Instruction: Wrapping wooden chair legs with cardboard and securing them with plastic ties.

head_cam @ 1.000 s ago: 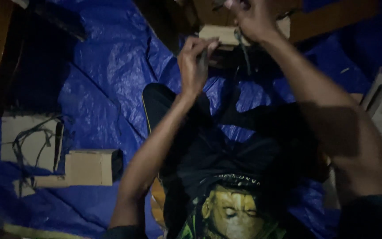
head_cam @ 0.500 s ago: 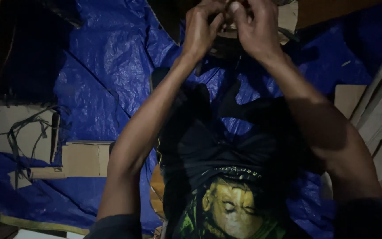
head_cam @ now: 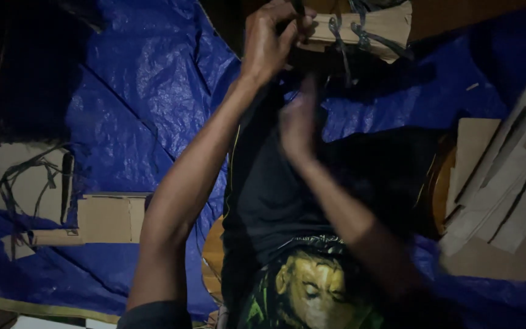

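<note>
Head view, dim light: left hand [head_cam: 267,42] is raised at top centre, fingers clamped on a dark strap end beside the cardboard bundle [head_cam: 366,27], which is bound with dark strapping [head_cam: 360,36] and lies on the blue tarp [head_cam: 147,91]. Right hand [head_cam: 298,122] is blurred below the bundle, fingers together and flat, nothing held. Loose cardboard pieces [head_cam: 494,183] are stacked at right.

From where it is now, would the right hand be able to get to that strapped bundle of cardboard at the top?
Probably yes: the right hand hangs just below the strapped cardboard bundle, with nothing visible between them.
</note>
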